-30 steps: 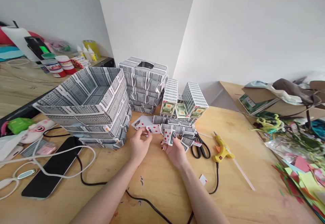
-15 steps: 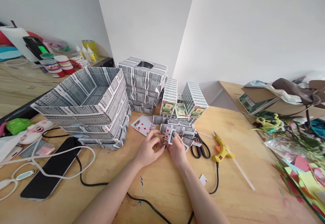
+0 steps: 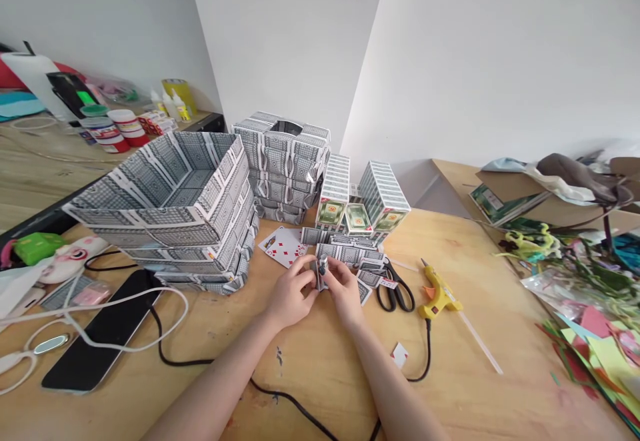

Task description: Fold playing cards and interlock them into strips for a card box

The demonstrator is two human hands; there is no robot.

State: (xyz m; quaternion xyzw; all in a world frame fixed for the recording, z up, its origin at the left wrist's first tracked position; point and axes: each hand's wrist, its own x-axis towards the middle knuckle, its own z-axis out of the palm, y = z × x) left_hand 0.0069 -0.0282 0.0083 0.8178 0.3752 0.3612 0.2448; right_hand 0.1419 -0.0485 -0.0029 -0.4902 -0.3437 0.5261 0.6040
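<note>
My left hand [image 3: 294, 292] and my right hand [image 3: 344, 289] meet over the table, fingers closed around a small folded playing card [image 3: 321, 274] between them. Much of that card is hidden by my fingers. Just beyond it lie rows of folded playing cards [image 3: 349, 255] with grey patterned backs. Flat diamond playing cards [image 3: 283, 246] rest to the left of those rows. Black-handled scissors [image 3: 395, 292] lie right of my right hand, their blades partly covered by cards. A yellow glue gun [image 3: 438, 294] is further right, a clear glue stick trailing from its back.
A large open box made of cards [image 3: 150, 228] stands at left, with a taller card-built box [image 3: 283, 168] behind. Packs of cards [image 3: 383, 194] are stacked at the back. A phone [image 3: 100, 334] and cables lie left; coloured paper scraps [image 3: 605, 354] are at right.
The red diamond face seen in my right hand has turned out of sight. My right fingers have shifted left, and both hands now close together on the folded card.
</note>
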